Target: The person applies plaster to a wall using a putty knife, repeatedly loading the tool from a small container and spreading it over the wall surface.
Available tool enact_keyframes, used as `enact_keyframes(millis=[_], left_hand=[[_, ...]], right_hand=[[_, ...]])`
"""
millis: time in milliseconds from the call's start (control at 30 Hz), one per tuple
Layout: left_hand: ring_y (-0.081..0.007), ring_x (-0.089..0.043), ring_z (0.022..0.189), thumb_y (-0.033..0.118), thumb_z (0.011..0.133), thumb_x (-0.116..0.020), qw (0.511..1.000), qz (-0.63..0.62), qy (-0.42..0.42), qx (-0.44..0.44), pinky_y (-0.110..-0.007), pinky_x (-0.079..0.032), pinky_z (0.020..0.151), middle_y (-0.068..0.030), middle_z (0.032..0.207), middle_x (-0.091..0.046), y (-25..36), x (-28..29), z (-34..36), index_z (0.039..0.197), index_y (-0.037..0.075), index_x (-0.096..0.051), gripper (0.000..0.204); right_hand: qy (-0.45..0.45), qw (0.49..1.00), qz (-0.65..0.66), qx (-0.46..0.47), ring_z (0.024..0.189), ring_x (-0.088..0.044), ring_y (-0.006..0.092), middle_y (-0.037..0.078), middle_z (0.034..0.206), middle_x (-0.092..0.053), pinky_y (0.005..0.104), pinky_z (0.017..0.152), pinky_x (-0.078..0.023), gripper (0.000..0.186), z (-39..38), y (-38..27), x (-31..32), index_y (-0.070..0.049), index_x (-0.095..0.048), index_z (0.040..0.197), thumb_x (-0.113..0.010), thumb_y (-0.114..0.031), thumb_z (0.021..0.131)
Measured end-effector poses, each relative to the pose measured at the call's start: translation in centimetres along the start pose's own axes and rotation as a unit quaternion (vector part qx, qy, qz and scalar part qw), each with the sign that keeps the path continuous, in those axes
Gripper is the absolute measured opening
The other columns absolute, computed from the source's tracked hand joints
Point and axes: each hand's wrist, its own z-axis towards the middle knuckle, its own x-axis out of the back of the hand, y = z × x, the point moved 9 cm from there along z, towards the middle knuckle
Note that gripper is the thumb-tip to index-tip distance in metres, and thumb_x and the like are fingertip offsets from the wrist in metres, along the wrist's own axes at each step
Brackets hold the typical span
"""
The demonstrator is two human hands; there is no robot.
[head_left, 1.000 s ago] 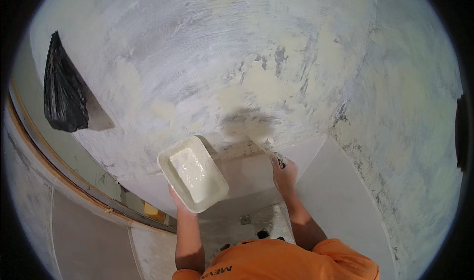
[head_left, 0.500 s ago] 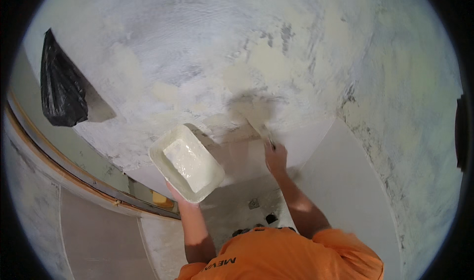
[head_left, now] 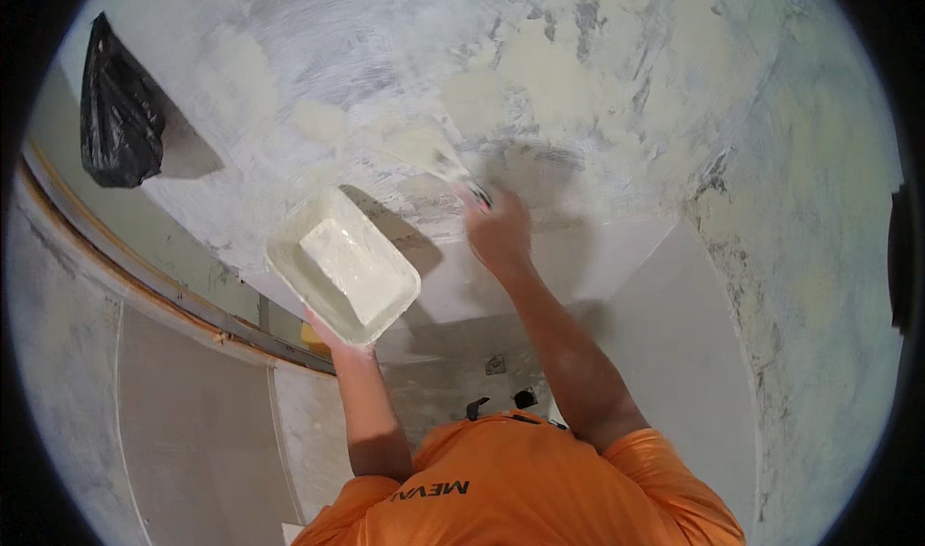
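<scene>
My left hand [head_left: 337,332] grips a pale rectangular tub [head_left: 405,291] from below at its near end, with most of the fingers hidden behind it. Wet cream-white plaster [head_left: 349,262] covers the bottom of the tub. Closed round a handle, my right hand [head_left: 501,233] holds a putty knife [head_left: 445,165] to the right of the tub. The wide blade points up and left and lies at the wall [head_left: 540,93], over a cream patch; motion blurs it, so exact contact is hard to tell.
A black plastic bag [head_left: 120,127] hangs on the wall at the upper left. Below it runs a wooden-edged frame [head_left: 145,300]. Smooth light panels [head_left: 679,353] line the lower right. A small square drain [head_left: 495,364] is in the floor below my hands.
My right hand has moved up and left with the putty knife, along the wall. The tub in my left hand sits slightly higher and further left in the picture. The view has shifted a little.
</scene>
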Motion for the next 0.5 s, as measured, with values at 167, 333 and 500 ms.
enact_keyframes(millis=[167,333,500], left_hand=[[-0.0318,-0.059,0.120,0.044,0.104,-0.038,0.997,0.001,0.066,-0.035,-0.046,-0.053,0.100,-0.0118,0.138,-0.056,0.8,0.1,-1.3,0.144,0.009,-0.048,0.054],[-0.0312,-0.060,0.120,0.046,0.104,-0.039,0.996,-0.039,0.080,-0.012,-0.044,-0.053,0.099,-0.0114,0.135,-0.059,-0.1,-0.4,-2.4,0.141,0.008,-0.051,0.055],[-0.0305,-0.063,0.116,0.048,0.104,-0.040,0.998,-0.037,0.043,-0.018,-0.044,-0.053,0.099,-0.0110,0.132,-0.061,0.8,0.0,-2.9,0.140,0.008,-0.053,0.056]], right_hand=[[-0.101,0.987,0.004,-0.128,0.066,-0.056,0.0210,0.015,0.067,-0.055,0.0395,0.062,-0.044,0.047,-7.1,13.6,-0.5,0.004,-0.065,0.081,-0.066,-0.040,0.096],[-0.129,0.946,0.277,-0.109,0.064,-0.048,0.0143,0.003,0.075,-0.053,0.0312,0.057,-0.039,0.037,-8.4,11.0,2.0,0.000,-0.062,0.093,-0.066,-0.036,0.097],[-0.224,0.845,0.485,-0.035,0.068,-0.045,0.0105,-0.001,0.087,-0.053,0.0263,0.061,-0.038,0.033,-6.8,-1.6,3.0,-0.004,-0.056,0.112,-0.065,-0.034,0.099]])
